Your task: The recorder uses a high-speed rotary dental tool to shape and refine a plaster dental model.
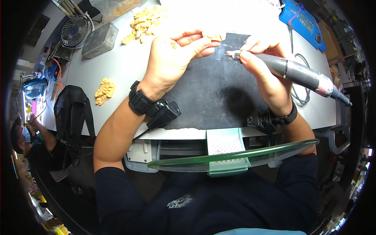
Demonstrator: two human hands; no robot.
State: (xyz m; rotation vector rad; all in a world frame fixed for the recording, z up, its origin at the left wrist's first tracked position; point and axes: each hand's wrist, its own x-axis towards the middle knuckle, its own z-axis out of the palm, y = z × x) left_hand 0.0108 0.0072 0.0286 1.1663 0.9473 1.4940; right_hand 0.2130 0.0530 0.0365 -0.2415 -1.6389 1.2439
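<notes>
- Dental-cast piece (212,36), tan and partly washed out by the bright light, was held up over the far edge of the black mat (203,102), clear of the white worktable (121,78).
- Left hand (170,58): thumb and fingertips were clamped on the piece, with one end left showing on the right; the lower fingers were curled beneath it.
- Right hand (272,86): thumb and fingers were closed around the rotary handpiece (299,72) near its nose, much as one holds a pen.
- The thin tip (229,53) pointed left, near the piece but apart from it, so the step in hand looked like a pause or an approach in working the cast with the tool; whether the bit was spinning could not be told.
- Bringing tip and piece together would have called for a small closing of the gap, a firm left pinch, and left fingertips kept out of the bit's path.
- A single larger cast (104,92) lay to the left on the worktable, well apart from the heap of similar tan pieces (147,23) beyond it, beside the metal box (100,40).
</notes>
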